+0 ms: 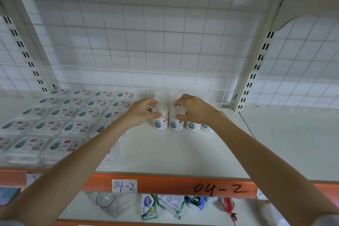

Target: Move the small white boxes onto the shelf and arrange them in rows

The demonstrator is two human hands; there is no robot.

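Left hand (142,111) gripping one round tub (160,118), right hand (192,109) clutching its neighbour (176,120), both upright on the white shelf (174,152), touching; flat boxes (55,115) in rows alongside.

Four small white round plastic tubs (160,122) stand in a row; about twenty flat clear-wrapped white boxes (63,113) lie in rows.

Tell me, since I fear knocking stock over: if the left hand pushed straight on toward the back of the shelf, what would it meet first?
Probably the crumpled clear wrap behind the jar the left hand holds, then the wire grid; depth is unclear.
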